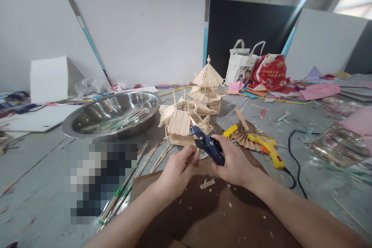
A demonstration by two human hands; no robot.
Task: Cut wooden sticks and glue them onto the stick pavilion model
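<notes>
My right hand [232, 159] is closed around a dark blue cutting tool [210, 148], whose head points up and to the left. Beside the tool's jaws, my left hand [181, 167] pinches something small that its fingers mostly hide. Just beyond both hands stands a small house model [179, 124] of pale wooden sticks. A taller stick tower with a pointed roof [208, 77] rises behind it. Below my hands, a few short stick pieces [207, 184] lie on a brown board [221, 213].
A steel basin [71, 130] with wrapped sticks stands at left. Loose sticks [161, 157] lie nearer. At right are a yellow glue gun [269, 149] with a black cord and a clear plastic container [337, 147]. Bags [269, 71] and coloured paper are behind.
</notes>
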